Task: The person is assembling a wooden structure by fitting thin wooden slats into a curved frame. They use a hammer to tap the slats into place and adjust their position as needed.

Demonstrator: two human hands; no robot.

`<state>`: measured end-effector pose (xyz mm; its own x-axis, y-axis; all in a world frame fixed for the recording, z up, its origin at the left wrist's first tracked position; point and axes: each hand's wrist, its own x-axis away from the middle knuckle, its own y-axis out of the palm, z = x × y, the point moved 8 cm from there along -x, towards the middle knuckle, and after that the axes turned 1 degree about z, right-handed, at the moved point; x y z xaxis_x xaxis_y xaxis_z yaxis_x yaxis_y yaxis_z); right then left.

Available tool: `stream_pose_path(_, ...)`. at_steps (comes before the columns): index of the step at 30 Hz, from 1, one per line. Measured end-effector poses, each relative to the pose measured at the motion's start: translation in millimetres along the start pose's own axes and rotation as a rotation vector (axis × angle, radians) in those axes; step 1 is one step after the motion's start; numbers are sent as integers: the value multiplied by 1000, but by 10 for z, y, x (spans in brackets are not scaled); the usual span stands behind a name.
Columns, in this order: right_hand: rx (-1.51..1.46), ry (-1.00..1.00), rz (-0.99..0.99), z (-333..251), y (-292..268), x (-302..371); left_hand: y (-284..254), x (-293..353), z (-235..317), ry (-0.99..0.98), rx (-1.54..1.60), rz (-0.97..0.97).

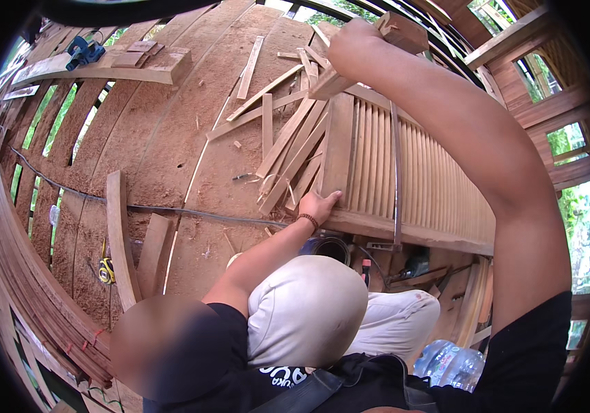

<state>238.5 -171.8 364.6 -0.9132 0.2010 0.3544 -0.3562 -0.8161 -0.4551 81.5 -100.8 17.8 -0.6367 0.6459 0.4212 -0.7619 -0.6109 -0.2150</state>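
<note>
A louvred wooden panel with many slats in a frame lies to the right in front of me. My left hand grips its near left corner, thumb on top of the frame and the other fingers mostly hidden. A long metal bar clamp spans the panel from near edge to far. My right hand is raised at the panel's far left end, closed round a chunky wooden block. Part of the block is hidden by the hand. A light wood end shows below the fist; whether it belongs to the block, I cannot tell.
Loose wooden strips are piled left of the panel. A blue power tool rests on a thick beam at the far left. A black cable crosses the dusty boards. A yellow tape measure and large plastic bottle lie nearer.
</note>
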Motion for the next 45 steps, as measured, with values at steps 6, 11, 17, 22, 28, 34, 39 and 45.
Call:
stream_pose_path(6, -300, 59, 126, 14, -294, 62, 21, -112, -122, 32, 68, -13)
stream_pose_path(11, -75, 39, -222, -64, 112, 164, 49, 8, 13, 32, 27, -29)
stream_pose_path(17, -256, 168, -91, 233, 425, 613, 50, -89, -116, -13, 32, -17)
stream_pose_path(22, -285, 239, -135, 336, 1035, 982, 223, -160, -115, 23, -11, -32)
stream_pose_path(28, -902, 635, 295, -131, 1546, 2424, 132, 56, -503, -328, 771, -349)
stream_pose_path(34, -799, 342, 192, -276, 1101, 2766, 262, 314, -640, -110, 571, -412)
stream_pose_path(39, -437, 66, 320, -119, 360, 2434, 248, 413, -635, -210, 553, -320)
stream_pose_path(45, -269, -248, 140, -237, -475, 1758, 299, 464, -618, -165, 573, -387)
